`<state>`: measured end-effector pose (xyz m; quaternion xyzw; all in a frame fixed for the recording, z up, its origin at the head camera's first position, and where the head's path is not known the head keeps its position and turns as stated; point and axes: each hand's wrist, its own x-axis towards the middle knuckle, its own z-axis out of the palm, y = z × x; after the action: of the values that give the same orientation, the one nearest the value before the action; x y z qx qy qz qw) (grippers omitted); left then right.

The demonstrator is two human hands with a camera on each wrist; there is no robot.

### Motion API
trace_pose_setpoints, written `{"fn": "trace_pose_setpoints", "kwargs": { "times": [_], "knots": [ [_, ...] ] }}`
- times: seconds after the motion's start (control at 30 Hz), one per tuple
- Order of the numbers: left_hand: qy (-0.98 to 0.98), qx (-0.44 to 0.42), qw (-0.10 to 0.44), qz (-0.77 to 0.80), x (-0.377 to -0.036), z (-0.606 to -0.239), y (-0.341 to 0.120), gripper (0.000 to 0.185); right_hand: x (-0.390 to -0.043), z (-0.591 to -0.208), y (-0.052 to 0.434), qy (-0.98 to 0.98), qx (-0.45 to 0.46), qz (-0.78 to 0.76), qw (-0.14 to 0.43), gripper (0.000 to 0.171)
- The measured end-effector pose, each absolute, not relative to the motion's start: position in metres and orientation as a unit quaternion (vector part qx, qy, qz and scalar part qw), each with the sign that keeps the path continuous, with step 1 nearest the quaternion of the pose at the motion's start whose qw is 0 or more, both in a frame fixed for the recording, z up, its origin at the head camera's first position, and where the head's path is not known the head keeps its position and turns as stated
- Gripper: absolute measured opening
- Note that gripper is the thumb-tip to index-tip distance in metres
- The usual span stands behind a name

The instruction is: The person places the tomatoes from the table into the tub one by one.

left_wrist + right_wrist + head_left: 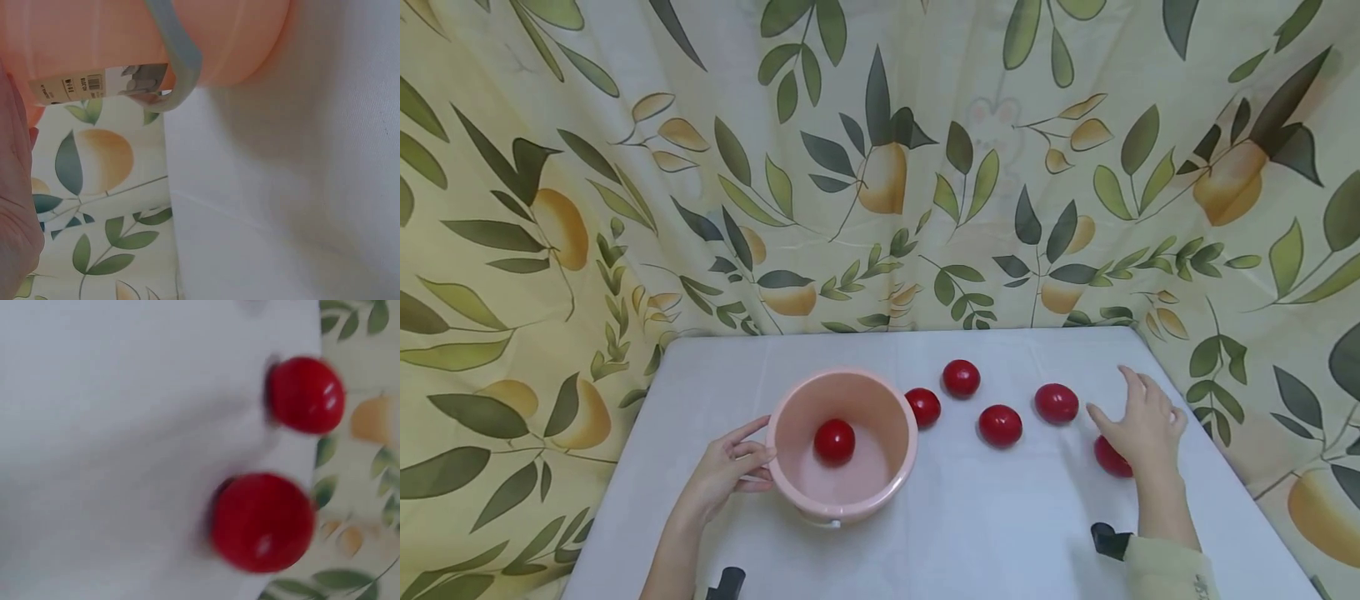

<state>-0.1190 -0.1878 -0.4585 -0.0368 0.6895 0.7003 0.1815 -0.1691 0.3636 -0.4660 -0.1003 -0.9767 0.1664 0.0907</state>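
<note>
My pink bucket (880, 421) stands upright on the left half of the white table (970, 517). A paper label (69, 87) is stuck to its side: I make out a barcode, a grey picture and "NO." with figures after it, and the rest is too small to read. One pale handle (185, 59) hangs down across that side.

I count six red balls. One ball (834, 442) lies inside the bucket, on its bottom. The other five are on the table to its right: the nearest ball (924, 408) just beside the rim, three more, and the right-hand ball (1108, 457), partly hidden by my right hand (1150, 425). In the right wrist view two balls show, blurred.

My left hand (730, 467) touches the bucket's left side, fingers spread against it, not clenched. My right hand is free of any ball, thumb and fingers parted. The cuff of my one visible sleeve (1165, 567) carries small writing I cannot read. Two black pieces (1108, 542) show, one near each wrist. Behind the table hangs a curtain (895, 275) printed with leaves and orange fruit.
</note>
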Motion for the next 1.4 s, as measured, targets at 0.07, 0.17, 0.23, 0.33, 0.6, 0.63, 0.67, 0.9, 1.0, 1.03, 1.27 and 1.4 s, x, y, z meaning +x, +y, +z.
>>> {"fn": "trace_pose_setpoints", "kwargs": {
  "times": [0.07,0.17,0.23,0.33,0.6,0.63,0.67,0.9,1.0,1.03,1.27,1.4],
  "knots": [
    [0.689,-0.034,0.180,0.701,-0.118,-0.460,-0.188,0.067,-0.159,-0.477,0.379,-0.975,-0.121,0.174,0.065,0.090],
    [0.690,-0.036,0.178,0.701,-0.118,-0.461,-0.188,0.067,-0.145,-0.493,0.397,-0.974,-0.139,0.177,0.027,0.097],
    [0.689,-0.038,0.177,0.701,-0.117,-0.461,-0.188,0.067,-0.138,-0.502,0.404,-0.973,-0.149,0.177,0.011,0.100],
    [0.688,-0.036,0.176,0.703,-0.117,-0.461,-0.188,0.067,-0.132,-0.510,0.410,-0.971,-0.162,0.178,-0.006,0.103],
    [0.692,-0.047,0.174,0.699,-0.118,-0.461,-0.188,0.065,-0.128,-0.526,0.413,-0.969,-0.166,0.177,-0.039,0.111],
    [0.694,-0.048,0.174,0.697,-0.118,-0.461,-0.188,0.065,-0.127,-0.527,0.413,-0.969,-0.168,0.178,-0.043,0.112],
    [0.695,-0.051,0.172,0.696,-0.118,-0.461,-0.188,0.064,-0.127,-0.529,0.412,-0.968,-0.169,0.179,-0.047,0.112],
    [0.698,-0.044,0.169,0.695,-0.119,-0.461,-0.188,0.064,-0.124,-0.539,0.412,-0.967,-0.174,0.179,-0.050,0.108],
    [0.696,-0.043,0.169,0.696,-0.119,-0.461,-0.189,0.065,-0.124,-0.543,0.412,-0.969,-0.172,0.175,-0.039,0.105],
    [0.696,-0.042,0.168,0.697,-0.119,-0.462,-0.189,0.066,-0.124,-0.544,0.412,-0.969,-0.171,0.173,-0.035,0.105],
    [0.696,-0.035,0.171,0.697,-0.121,-0.462,-0.190,0.065,-0.128,-0.545,0.411,-0.973,-0.161,0.164,-0.020,0.101],
    [0.697,-0.035,0.172,0.695,-0.122,-0.462,-0.189,0.065,-0.132,-0.542,0.407,-0.977,-0.137,0.164,0.015,0.094]
  ]
}}
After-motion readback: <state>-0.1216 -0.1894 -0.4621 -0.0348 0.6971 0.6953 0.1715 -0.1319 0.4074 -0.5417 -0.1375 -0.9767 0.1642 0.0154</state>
